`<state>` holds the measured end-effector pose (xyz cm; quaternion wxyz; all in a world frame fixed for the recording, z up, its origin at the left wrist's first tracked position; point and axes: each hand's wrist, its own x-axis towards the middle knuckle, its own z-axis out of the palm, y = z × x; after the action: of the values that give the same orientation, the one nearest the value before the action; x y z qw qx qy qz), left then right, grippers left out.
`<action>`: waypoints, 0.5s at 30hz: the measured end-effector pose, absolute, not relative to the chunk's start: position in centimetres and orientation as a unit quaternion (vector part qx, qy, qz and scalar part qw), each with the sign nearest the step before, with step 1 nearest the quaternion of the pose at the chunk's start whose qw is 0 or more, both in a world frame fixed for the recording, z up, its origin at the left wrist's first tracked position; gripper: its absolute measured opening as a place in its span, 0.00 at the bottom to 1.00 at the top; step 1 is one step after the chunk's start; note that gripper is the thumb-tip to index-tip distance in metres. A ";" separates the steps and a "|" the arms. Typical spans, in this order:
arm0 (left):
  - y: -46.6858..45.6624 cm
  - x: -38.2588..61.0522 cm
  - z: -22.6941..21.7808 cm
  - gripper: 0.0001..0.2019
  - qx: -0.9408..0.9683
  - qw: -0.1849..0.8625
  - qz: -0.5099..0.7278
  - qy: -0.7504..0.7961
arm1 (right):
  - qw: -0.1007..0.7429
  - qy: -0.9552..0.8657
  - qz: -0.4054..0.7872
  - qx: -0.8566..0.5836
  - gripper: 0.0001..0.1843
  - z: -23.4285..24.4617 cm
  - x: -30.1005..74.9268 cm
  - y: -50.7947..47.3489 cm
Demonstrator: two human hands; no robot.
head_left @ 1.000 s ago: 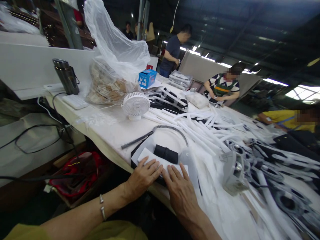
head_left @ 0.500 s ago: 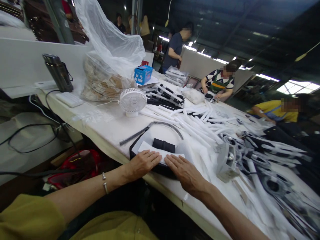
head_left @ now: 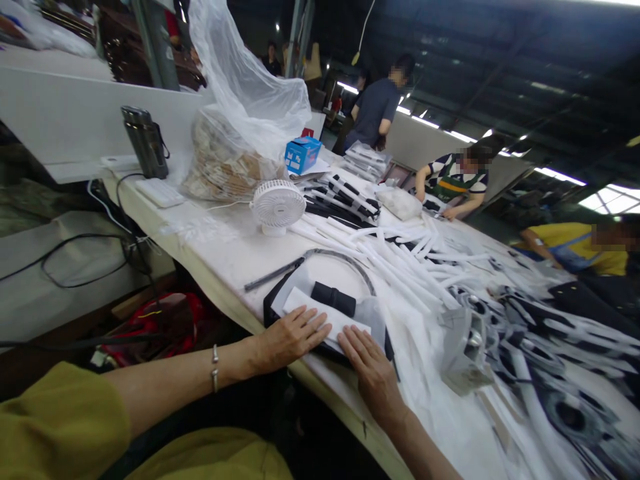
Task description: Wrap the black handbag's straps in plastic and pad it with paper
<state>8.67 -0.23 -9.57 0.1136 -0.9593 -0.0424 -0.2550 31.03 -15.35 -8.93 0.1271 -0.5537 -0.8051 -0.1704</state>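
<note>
At the table's front edge lies a black piece (head_left: 270,300), perhaps a bag, partly covered by a thin whitish sheet (head_left: 379,315). A white folded strip (head_left: 320,315) rests across it, with a short black roll (head_left: 333,298) just behind. My left hand (head_left: 293,339) lies flat on the strip's left part, fingers stretched out. On its right end sits my right hand (head_left: 367,363), fingers also extended and pressing down. Neither hand is wrapped round anything. A dark curved strap (head_left: 345,257) arcs behind the piece. The black piece's near side is largely hidden under my hands.
A small white fan (head_left: 278,205) stands behind. White tubes (head_left: 400,267) and black-and-white parts (head_left: 545,320) cover the table's right. At the back left are a thermos (head_left: 145,143), a plastic bag (head_left: 230,160) and a blue box (head_left: 303,155). Co-workers (head_left: 453,177) are across the table.
The view has shifted, so the scene sits further right. Both hands stay flat on the white strip; the right hand's angle has turned slightly and its fingers point more upward.
</note>
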 end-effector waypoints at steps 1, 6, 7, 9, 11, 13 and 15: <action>-0.3 8.6 -9.6 0.19 -0.960 0.114 -0.251 -0.045 | 0.115 -0.803 -0.166 -0.560 0.36 -8.8 30.6 -15.5; -0.5 7.8 -9.1 0.20 -0.956 0.096 -0.272 -0.051 | 0.125 -0.761 -0.127 -0.624 0.31 -6.7 28.0 -16.0; -0.5 7.7 -9.1 0.21 -0.955 0.082 -0.281 -0.053 | 0.139 -0.751 -0.096 -0.638 0.28 -5.8 27.8 -15.8; -0.6 7.6 -9.4 0.23 -0.949 0.059 -0.303 -0.063 | 0.171 -0.731 -0.008 -0.661 0.20 -3.7 28.4 -14.9; -0.5 7.7 -10.1 0.23 -0.939 0.060 -0.332 -0.068 | 0.210 -0.700 0.093 -0.676 0.15 -1.1 30.3 -13.2; -0.3 7.9 -10.9 0.24 -0.926 0.073 -0.363 -0.074 | 0.244 -0.660 0.136 -0.698 0.16 1.1 33.4 -10.5; -0.1 8.0 -11.4 0.24 -0.913 0.089 -0.390 -0.080 | 0.242 -0.625 0.086 -0.737 0.18 2.1 37.4 -7.4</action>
<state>8.04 -0.09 -11.39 0.0895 -0.9129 -0.0801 -0.3900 37.37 -7.35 2.11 0.2417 -0.7371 -0.6252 0.0860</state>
